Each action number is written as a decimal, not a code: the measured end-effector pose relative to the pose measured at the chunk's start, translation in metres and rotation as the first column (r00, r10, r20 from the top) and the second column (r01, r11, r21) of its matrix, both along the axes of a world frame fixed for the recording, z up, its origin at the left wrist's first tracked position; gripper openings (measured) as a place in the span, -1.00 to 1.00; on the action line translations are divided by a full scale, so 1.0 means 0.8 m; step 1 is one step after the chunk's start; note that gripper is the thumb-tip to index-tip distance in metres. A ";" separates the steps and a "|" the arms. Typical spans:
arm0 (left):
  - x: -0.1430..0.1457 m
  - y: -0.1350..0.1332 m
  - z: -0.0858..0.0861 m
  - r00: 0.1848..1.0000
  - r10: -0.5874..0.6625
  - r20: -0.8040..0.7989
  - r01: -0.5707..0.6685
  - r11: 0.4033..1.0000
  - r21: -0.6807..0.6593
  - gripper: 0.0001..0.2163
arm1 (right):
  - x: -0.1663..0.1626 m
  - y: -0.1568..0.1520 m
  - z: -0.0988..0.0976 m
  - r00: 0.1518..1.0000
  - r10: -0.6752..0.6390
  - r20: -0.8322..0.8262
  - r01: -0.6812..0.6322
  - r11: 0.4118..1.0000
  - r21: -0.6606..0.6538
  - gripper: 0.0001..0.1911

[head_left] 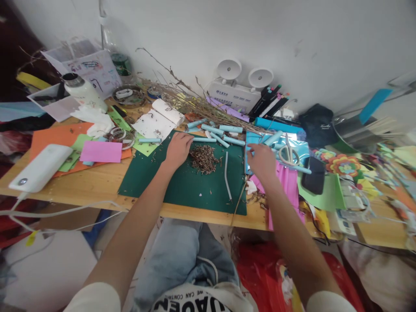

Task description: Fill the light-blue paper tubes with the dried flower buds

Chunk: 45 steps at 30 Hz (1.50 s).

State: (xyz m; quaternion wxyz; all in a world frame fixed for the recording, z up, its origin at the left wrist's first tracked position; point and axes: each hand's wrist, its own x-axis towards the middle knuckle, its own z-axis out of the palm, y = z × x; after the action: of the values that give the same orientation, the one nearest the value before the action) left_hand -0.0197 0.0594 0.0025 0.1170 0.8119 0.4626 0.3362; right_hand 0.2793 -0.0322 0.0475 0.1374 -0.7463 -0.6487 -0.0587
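Note:
My left hand (177,149) rests on the dark green mat (182,182) with its fingers curled, just left of a heap of dried brown bits (204,159). Its fingertips touch a light blue paper roll (204,139). My right hand (261,159) hovers at the mat's right edge over light blue paper (252,139), fingers bent; what they hold, if anything, is hidden. Several more blue paper rolls (224,128) lie behind the heap. Scissors (287,153) lie just right of my right hand.
Dry twigs (195,102) stretch across the back of the wooden table (91,184). A white bottle (82,91), orange and pink paper (100,151), a white device (39,168), a black phone (313,174) and paper flowers (342,164) crowd the table.

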 end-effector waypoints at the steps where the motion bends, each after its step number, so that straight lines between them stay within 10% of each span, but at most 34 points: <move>1: 0.000 -0.002 0.003 1.000 0.015 0.007 -0.015 1.000 0.005 -0.68 | 0.015 -0.007 0.007 0.996 -0.021 0.082 0.025 0.998 -0.055 -0.64; 9: 0.012 -0.015 0.025 1.000 0.000 0.000 0.000 1.000 0.012 -0.67 | 0.053 -0.018 0.014 0.944 0.006 0.330 0.086 0.961 -0.265 -0.73; 15: 0.009 -0.029 0.029 1.000 0.014 0.024 -0.014 1.000 -0.014 -0.68 | 0.045 -0.012 0.011 0.950 -0.038 0.310 0.052 0.998 -0.037 -0.72; 31: 0.012 -0.040 0.025 0.997 0.020 0.081 -0.017 0.999 -0.041 -0.67 | -0.042 -0.022 -0.014 0.917 0.362 0.165 -0.380 0.920 0.095 -0.57; 45: 0.013 -0.044 0.020 0.995 0.038 0.091 -0.029 0.994 -0.101 -0.69 | -0.044 -0.056 -0.009 0.975 0.203 -0.092 -0.167 0.939 0.300 -0.56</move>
State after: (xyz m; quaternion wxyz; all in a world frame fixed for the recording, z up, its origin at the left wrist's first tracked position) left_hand -0.0094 0.0242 0.0184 0.1732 0.7807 0.4865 0.3520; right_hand 0.2442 -0.0770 0.0400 0.2893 -0.6558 -0.6908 -0.0946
